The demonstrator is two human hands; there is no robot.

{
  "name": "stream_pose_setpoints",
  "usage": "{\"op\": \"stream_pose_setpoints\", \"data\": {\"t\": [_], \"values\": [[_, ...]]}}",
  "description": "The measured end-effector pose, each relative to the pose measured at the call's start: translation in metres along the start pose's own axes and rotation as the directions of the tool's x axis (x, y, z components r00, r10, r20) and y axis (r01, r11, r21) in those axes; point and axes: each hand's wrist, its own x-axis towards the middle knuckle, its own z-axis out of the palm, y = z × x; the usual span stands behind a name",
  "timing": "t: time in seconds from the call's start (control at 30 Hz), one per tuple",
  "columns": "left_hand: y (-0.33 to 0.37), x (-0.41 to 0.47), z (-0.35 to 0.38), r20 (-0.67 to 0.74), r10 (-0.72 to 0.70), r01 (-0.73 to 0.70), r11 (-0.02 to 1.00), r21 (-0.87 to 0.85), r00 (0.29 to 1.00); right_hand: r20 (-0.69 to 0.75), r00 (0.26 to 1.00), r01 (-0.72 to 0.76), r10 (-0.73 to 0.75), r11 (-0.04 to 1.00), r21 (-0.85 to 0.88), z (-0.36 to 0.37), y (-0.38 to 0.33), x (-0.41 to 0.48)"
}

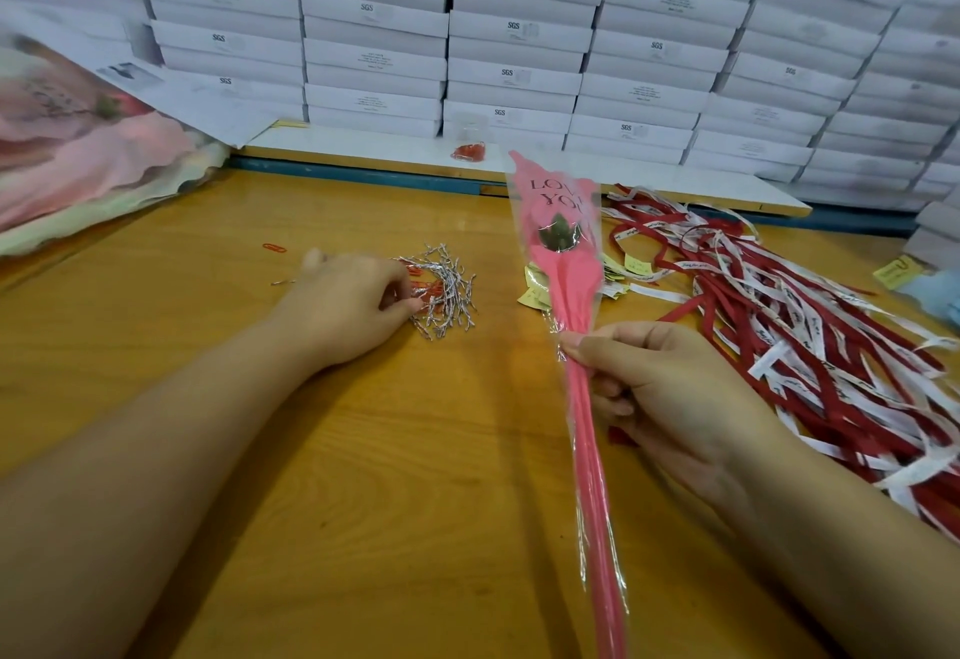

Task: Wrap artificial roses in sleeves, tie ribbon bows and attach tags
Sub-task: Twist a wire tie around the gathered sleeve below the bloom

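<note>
Right hand (665, 398) gripping pink-sleeved rose (558, 237) printed LOVE YOU, left hand (358, 302) pinching silver twist ties (453, 295)

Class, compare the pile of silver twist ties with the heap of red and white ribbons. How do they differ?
The silver twist ties are short, thin and metallic; the red and white ribbons are long and flat. The ties form a small pile at the left hand; the ribbons sprawl in a larger heap beside the right hand, which grips the pink sleeved rose. Both lie loose on the wooden table.
</note>
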Motion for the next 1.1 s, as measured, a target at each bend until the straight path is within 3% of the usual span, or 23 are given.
{"op": "stream_pose_setpoints", "data": {"t": [0.27, 0.4, 0.57, 0.7, 0.8, 0.97, 1.1], "values": [[-0.008, -0.001, 0.004, 0.030, -0.011, 0.012, 0.998, -0.058, 0.999, 0.007, 1.000, -0.008, 0.008, 1.000, -0.010, -0.001, 0.003, -0.001], [-0.009, -0.002, 0.002, 0.059, 0.012, -0.011, 0.999, -0.030, 0.998, 0.007, 1.000, -0.007, 0.007, 1.000, -0.001, -0.001, 0.002, 0.000], [-0.009, -0.002, -0.002, 0.153, 0.004, -0.024, 0.992, 0.127, 0.988, 0.002, 1.000, -0.004, 0.004, 1.000, 0.009, -0.001, 0.003, 0.001], [-0.008, -0.004, -0.002, 0.173, -0.016, -0.006, 0.992, 0.125, 0.985, 0.005, 1.000, -0.002, 0.001, 1.000, 0.018, -0.002, 0.003, 0.001], [-0.010, -0.007, -0.006, 0.078, -0.057, 0.063, 0.995, -0.072, 0.995, 0.003, 1.000, 0.001, -0.001, 1.000, 0.014, -0.003, 0.003, 0.001], [-0.003, -0.008, -0.015, -0.183, -0.190, 0.098, 0.902, -0.420, 0.965, 0.009, 1.000, 0.003, -0.003, 1.000, 0.021, -0.001, 0.001, 0.001], [0.000, -0.005, -0.015, -0.187, -0.265, 0.148, 0.866, -0.477, 0.946, -0.009, 1.000, -0.011, 0.011, 1.000, 0.017, -0.002, 0.001, 0.001]]}}
